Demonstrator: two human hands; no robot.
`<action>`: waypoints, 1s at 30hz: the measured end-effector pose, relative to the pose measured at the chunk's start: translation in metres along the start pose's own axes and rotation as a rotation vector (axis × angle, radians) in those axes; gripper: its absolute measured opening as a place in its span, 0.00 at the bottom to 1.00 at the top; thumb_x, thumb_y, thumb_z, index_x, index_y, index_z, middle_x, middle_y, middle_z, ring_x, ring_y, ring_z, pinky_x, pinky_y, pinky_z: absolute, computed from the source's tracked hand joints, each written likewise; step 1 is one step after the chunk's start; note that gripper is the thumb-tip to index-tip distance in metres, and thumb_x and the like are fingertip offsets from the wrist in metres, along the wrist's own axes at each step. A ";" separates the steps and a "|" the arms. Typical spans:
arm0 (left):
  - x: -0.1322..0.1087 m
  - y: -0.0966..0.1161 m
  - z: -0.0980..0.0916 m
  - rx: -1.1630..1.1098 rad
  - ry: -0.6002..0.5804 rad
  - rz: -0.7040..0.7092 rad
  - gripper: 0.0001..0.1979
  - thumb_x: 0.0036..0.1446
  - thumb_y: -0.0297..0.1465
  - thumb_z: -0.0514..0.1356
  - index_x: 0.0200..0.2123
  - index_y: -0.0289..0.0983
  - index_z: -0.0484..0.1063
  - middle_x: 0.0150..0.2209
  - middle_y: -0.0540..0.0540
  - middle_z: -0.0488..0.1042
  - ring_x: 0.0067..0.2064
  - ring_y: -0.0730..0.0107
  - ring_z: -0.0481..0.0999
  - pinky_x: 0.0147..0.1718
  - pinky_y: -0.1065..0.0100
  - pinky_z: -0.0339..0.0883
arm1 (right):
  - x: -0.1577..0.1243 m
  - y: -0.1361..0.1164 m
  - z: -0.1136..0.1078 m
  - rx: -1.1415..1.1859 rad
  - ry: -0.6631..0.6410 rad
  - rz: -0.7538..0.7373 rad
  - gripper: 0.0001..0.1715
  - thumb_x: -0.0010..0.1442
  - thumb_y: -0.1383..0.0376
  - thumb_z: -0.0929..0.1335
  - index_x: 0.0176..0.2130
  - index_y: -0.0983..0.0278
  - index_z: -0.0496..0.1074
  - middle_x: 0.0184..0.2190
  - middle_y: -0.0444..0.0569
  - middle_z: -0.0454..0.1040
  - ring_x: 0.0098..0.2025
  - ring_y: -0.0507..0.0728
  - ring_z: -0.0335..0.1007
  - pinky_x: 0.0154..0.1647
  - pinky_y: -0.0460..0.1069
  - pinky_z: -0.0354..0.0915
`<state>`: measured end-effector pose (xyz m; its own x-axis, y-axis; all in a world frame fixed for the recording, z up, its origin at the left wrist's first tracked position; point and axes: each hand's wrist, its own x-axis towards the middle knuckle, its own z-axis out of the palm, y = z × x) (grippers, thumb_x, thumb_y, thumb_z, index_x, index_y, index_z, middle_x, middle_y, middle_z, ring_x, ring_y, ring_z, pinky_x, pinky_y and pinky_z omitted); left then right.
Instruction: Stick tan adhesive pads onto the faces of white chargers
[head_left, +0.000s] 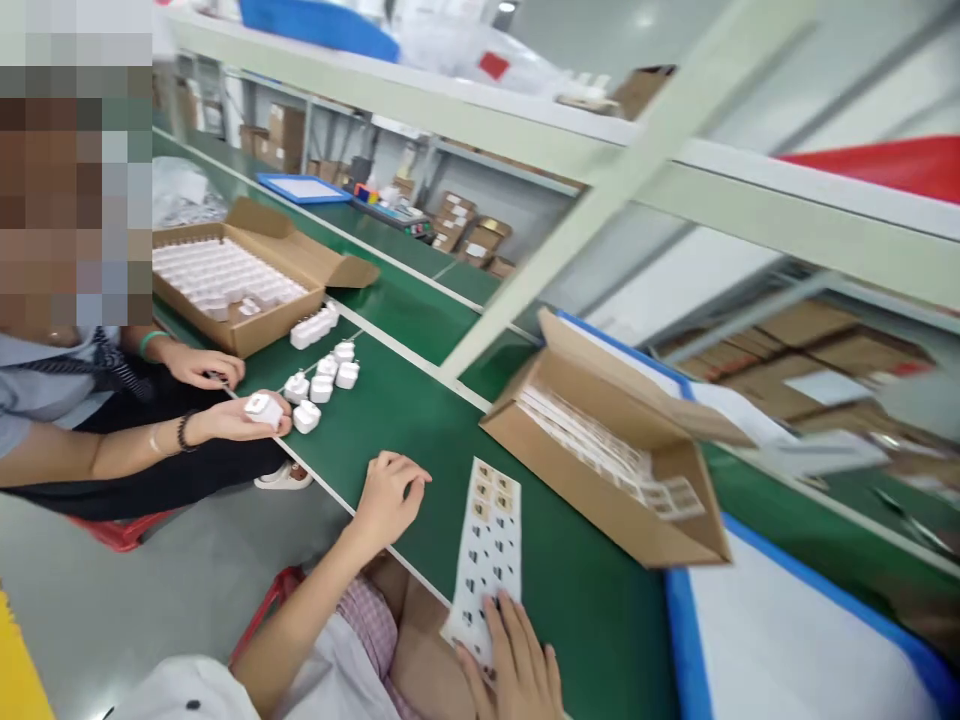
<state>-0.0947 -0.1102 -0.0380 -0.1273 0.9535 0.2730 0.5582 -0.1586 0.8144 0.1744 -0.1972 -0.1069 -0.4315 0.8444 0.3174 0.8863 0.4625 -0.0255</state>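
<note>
A white sticker sheet (491, 540) with two columns of small dark marks lies on the green table, its near end by the table edge. A few backing spots at its far end look tan. My right hand (517, 660) holds the near end, fingers along the sheet's right side and thumb at its bottom. Over the table left of the sheet, my left hand (390, 495) is raised with fingers bent and thumb close to the index finger. Anything in that pinch is too small to make out. Several white charger plugs (322, 388) stand beyond it.
A co-worker's hand (225, 415) at the left holds a white plug. Behind it sits an open carton (247, 335) of white plugs. Another open carton (600, 510) with white sheets stands right of my sheet. A blue-edged tray (697, 640) is at right; a shelf post (540, 240) rises behind.
</note>
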 end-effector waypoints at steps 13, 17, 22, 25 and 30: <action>0.049 0.032 0.048 0.335 -0.622 0.296 0.26 0.63 0.42 0.61 0.64 0.48 0.67 0.71 0.46 0.63 0.68 0.40 0.56 0.63 0.38 0.51 | 0.014 0.001 -0.051 0.616 -0.093 0.124 0.26 0.65 0.50 0.68 0.56 0.59 0.76 0.59 0.60 0.74 0.62 0.74 0.66 0.68 0.77 0.50; 0.045 0.033 0.048 0.388 -0.592 0.313 0.26 0.64 0.42 0.61 0.63 0.46 0.67 0.68 0.42 0.65 0.67 0.45 0.59 0.63 0.40 0.53 | 0.073 0.038 -0.075 0.842 -0.122 0.127 0.34 0.71 0.44 0.58 0.53 0.63 0.78 0.53 0.60 0.78 0.57 0.67 0.72 0.63 0.67 0.64; 0.037 0.035 0.048 0.419 -0.538 0.330 0.25 0.66 0.42 0.61 0.63 0.43 0.67 0.63 0.41 0.69 0.61 0.49 0.66 0.60 0.43 0.59 | 0.131 0.072 -0.068 0.951 -0.179 0.140 0.36 0.75 0.51 0.52 0.54 0.67 0.78 0.48 0.60 0.81 0.51 0.61 0.79 0.53 0.57 0.73; 0.033 0.036 0.050 0.429 -0.499 0.338 0.25 0.65 0.42 0.61 0.62 0.41 0.68 0.62 0.41 0.70 0.60 0.50 0.67 0.59 0.45 0.59 | 0.141 0.064 -0.054 0.868 -0.137 0.164 0.22 0.71 0.57 0.63 0.55 0.65 0.77 0.53 0.59 0.79 0.55 0.63 0.75 0.59 0.61 0.69; 0.026 0.038 0.053 0.438 -0.472 0.357 0.22 0.64 0.39 0.62 0.60 0.43 0.71 0.60 0.41 0.72 0.58 0.48 0.65 0.58 0.45 0.57 | 0.130 0.039 -0.033 0.699 -0.050 0.158 0.19 0.65 0.68 0.70 0.55 0.67 0.75 0.57 0.58 0.74 0.63 0.65 0.66 0.67 0.67 0.60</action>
<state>-0.0337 -0.0779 -0.0274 0.4347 0.8875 0.1530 0.7889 -0.4571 0.4107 0.1583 -0.0780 -0.0352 -0.3291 0.9191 0.2166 0.6305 0.3846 -0.6742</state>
